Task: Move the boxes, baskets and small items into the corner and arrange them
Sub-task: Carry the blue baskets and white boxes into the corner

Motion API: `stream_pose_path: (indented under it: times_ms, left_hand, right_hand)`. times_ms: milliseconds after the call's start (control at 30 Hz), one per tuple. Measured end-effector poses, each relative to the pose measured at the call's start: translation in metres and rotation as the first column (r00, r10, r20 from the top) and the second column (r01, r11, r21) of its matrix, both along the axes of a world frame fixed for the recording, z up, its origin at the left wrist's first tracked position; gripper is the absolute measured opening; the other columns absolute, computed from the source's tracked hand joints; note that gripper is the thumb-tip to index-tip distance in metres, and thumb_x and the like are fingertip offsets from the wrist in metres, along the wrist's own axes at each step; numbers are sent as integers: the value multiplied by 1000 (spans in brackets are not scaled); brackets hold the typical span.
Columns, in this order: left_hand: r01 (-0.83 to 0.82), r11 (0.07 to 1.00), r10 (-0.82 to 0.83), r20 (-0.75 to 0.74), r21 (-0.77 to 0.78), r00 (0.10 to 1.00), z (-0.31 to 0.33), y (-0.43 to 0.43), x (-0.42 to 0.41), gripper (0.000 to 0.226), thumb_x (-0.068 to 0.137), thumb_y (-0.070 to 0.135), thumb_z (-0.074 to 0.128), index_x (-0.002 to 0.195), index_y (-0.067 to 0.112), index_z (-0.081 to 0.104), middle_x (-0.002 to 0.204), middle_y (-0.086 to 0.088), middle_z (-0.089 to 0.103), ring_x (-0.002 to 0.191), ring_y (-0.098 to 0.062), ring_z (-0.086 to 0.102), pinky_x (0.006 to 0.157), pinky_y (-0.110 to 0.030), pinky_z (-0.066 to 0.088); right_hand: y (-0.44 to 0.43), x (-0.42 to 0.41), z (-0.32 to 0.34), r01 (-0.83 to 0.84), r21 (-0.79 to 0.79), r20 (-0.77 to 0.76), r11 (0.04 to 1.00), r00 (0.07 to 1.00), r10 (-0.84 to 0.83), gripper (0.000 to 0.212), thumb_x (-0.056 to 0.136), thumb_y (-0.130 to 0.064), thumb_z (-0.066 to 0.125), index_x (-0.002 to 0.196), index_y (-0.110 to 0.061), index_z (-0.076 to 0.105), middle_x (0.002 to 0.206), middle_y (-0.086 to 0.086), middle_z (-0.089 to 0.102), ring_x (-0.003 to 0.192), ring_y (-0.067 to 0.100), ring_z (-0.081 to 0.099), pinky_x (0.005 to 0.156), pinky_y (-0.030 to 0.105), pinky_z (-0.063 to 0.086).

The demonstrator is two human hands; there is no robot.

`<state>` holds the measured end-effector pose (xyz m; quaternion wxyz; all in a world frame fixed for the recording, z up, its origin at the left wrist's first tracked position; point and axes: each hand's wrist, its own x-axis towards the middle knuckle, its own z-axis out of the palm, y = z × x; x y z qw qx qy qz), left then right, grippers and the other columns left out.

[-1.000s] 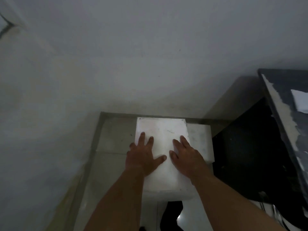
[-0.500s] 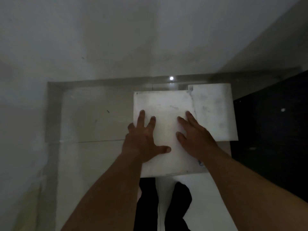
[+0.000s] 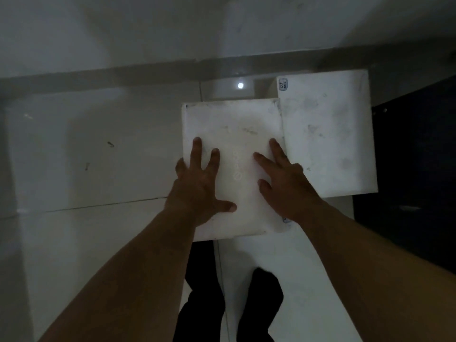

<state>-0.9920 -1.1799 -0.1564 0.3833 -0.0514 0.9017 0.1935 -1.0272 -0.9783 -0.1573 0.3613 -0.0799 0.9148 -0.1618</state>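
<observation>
Dim, grainy view; one small glare spot (image 3: 240,85) on glossy floor (image 3: 98,149).

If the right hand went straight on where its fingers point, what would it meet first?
The right hand lies flat on the near box, fingers aimed slightly left of the second box. The top ahead looks free; beyond the far edge comes the wall, depth unclear.

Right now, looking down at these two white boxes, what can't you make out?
Head view only:
- Small label on the far white box: too small and blurred to read.
- Faint print on the near white box: too dim to read.
- That box's top beneath the left hand and right hand: covered by them.
- Dark furniture at right: cut off by the frame edge, too dark to identify.
</observation>
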Motion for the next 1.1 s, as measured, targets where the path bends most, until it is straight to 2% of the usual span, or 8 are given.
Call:
stream_pose_path:
  times_ms: [267, 467, 600, 667, 733, 867, 1000, 1100]
  left_hand:
    - [-17, 1000, 17, 23, -9, 1000, -21, 6, 6, 124, 75, 56, 74, 151, 31, -21, 148, 3, -47, 144, -45, -15, 111, -58, 27]
    - [36, 999, -29, 151, -40, 988, -13, 9, 5, 115, 84, 48, 69, 150, 29, -23, 148, 1, -47, 142, -47, -23, 112, -60, 23]
    - [103, 992, -94, 121, -75, 988, 29, 19, 1, 100, 91, 49, 60, 153, 27, -15, 156, -2, -34, 145, -42, -19, 115, -58, 21]
    - [132, 988, -126, 67, -84, 990, 62, 25, 0, 88, 94, 49, 54, 155, 25, -5, 161, -3, -20, 148, -37, -9, 115, -54, 23]
    - [124, 990, -126, -17, -70, 992, 103, 30, -1, 75, 96, 47, 51, 155, 23, 12, 163, -5, 0, 148, -33, 10, 114, -49, 29]
    - [48, 998, -57, -279, -36, 959, 205, 37, 5, 49, 95, 40, 52, 140, 20, 46, 144, -3, 44, 124, -25, 45, 98, -39, 44]
    - [-8, 1000, 15, -466, 17, 885, 321, 43, 27, 36, 92, 33, 56, 125, 18, 60, 123, 0, 58, 108, -22, 55, 86, -37, 50]
    - [28, 998, 15, -637, 57, 770, 394, 40, 47, 25, 85, 28, 61, 105, 16, 69, 101, 0, 64, 89, -24, 62, 70, -40, 55]
  right_hand:
    - [-2, -2, -9, -106, 156, -33, 982, 993, 112, 60, 99, -38, 40, 154, -34, 16, 163, -11, -10, 108, 26, 33, 86, 32, 43]
    - [-12, -2, 1, -185, 199, 113, 962, 980, 165, 58, 101, -34, 38, 155, -32, 16, 164, -10, -4, 138, 32, 20, 107, 43, 34]
    - [-20, -3, 41, -187, 163, 90, 969, 981, 174, 55, 102, -36, 37, 154, -30, 20, 163, -9, 6, 140, 31, 19, 109, 45, 33]
    - [-22, -2, 73, -195, 131, 29, 972, 981, 193, 54, 102, -36, 38, 153, -30, 24, 163, -6, 13, 138, 31, 24, 107, 45, 36]
    - [-25, 0, 111, -181, 87, -10, 980, 983, 183, 52, 102, -36, 39, 152, -30, 28, 161, -6, 21, 137, 30, 27, 107, 43, 37]
    - [-27, 15, 210, -114, -26, -122, 993, 986, 110, 45, 100, -28, 42, 145, -28, 42, 145, -3, 47, 123, 28, 46, 99, 39, 44]
    - [-23, 40, 325, -13, -124, -237, 992, 971, -16, 39, 99, -24, 42, 137, -27, 52, 122, 0, 64, 107, 22, 60, 88, 38, 51]
    - [-22, 66, 407, 22, -169, -319, 985, 945, -76, 37, 99, -23, 42, 134, -26, 55, 114, 0, 66, 100, 17, 62, 84, 32, 51]
